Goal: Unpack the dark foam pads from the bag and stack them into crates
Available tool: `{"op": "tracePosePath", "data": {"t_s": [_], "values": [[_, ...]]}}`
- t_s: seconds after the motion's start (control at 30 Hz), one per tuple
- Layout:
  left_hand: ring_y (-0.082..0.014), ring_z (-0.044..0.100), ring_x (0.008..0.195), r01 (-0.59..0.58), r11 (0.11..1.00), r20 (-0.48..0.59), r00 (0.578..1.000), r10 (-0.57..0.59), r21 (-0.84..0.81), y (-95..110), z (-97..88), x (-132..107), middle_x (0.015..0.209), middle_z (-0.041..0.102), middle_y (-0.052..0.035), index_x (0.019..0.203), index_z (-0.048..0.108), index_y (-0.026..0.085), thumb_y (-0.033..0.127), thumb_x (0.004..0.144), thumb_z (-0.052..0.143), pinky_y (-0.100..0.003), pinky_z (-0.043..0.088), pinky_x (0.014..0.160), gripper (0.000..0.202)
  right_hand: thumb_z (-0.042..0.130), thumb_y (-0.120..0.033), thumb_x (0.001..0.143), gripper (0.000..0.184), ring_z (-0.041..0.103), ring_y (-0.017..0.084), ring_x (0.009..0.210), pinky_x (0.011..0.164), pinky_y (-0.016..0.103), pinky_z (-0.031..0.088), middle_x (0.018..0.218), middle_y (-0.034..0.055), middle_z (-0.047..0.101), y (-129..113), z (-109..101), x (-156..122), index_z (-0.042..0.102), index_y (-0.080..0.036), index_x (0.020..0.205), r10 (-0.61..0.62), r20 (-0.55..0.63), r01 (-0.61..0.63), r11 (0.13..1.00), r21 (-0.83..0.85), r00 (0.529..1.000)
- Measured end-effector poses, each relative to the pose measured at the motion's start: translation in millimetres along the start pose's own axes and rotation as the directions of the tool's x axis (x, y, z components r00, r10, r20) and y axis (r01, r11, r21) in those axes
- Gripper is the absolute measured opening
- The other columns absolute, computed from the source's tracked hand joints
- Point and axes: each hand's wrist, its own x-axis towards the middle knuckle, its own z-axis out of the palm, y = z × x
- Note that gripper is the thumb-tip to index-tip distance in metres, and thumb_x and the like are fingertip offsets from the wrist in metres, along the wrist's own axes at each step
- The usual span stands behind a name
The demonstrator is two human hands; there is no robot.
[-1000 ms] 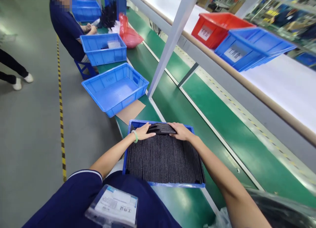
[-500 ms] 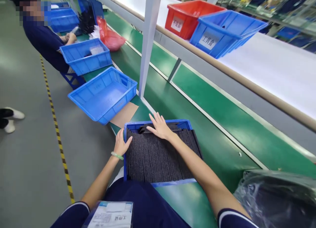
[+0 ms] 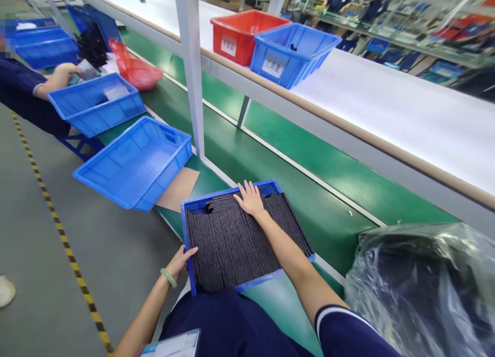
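Both our hands have spread apart along the shallow blue plastic tray point(image 3: 232, 191), which sits on the green conveyor bench point(image 3: 328, 192). Our right hand point(image 3: 249, 200) lies open and flat on the dark grey foam strips point(image 3: 232, 243), grasping nothing. Our left hand point(image 3: 178, 263), also unclenched, rests against the tray's left rim, with a pale green bangle point(image 3: 168, 277) on the wrist. We cannot make out how deep the strips lie.

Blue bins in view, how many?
6: a bin under the right hand, holding dark sheets; an empty tilted bin; a bin with a packet; two bins far left; a bin on the upper shelf. Stacks may hide more.
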Motion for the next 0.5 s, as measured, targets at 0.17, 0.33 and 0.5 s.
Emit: {"op": "tracePosePath", "data": {"t_s": [0.17, 0.33, 0.5], "values": [[-0.0216, 0.069, 0.078, 0.018, 0.999, 0.121, 0.992, -0.021, 0.028, 9.8, 3.5, 6.6, 0.092, 0.072, -0.0078, 0.096, 0.063, 0.019, 0.029, 0.061, 0.081, -0.033, 0.057, 0.068, 0.04, 0.025, -0.054, 0.094, 0.066, 0.011, 0.028, 0.145, 0.115, 0.048, 0.017, 0.155, 0.0146, 0.019, 28.6, -10.1, -28.5, 0.028, -0.015, 0.147, -0.001, -0.038, 0.004, 0.996, 0.088, 0.999], [-0.0179, 0.068, 0.069, 0.005, 0.999, 0.136, 0.991, -0.01, 0.038, 20.9, 19.1, 19.2, 0.081, 0.071, -0.0026, 0.087, 0.063, 0.021, 0.027, 0.066, 0.076, -0.032, 0.058, 0.064, 0.025, 0.032, -0.046, 0.092, 0.056, 0.033, 0.028, 0.137, 0.112, 0.049, 0.029, 0.145, 0.0161, 0.041, 77.2, -22.2, -127.9, 0.043, -0.015, 0.137, 0.237, -0.343, -0.143, 0.95, 0.278, 0.909], [-0.0145, 0.066, 0.061, -0.053, 0.998, 0.132, 0.99, 0.056, -0.024, 48.0, 76.9, 36.4, 0.075, 0.068, -0.0017, 0.082, 0.061, 0.02, 0.023, 0.071, 0.071, -0.026, 0.057, 0.059, 0.014, 0.029, -0.05, 0.088, 0.051, 0.052, 0.03, 0.121, 0.103, 0.051, 0.042, 0.127, 0.0149, 0.058, 112.0, 3.7, -266.4, 0.054, -0.021, 0.121, 0.589, -0.27, -0.431, 0.772, 0.467, 0.762]]}}
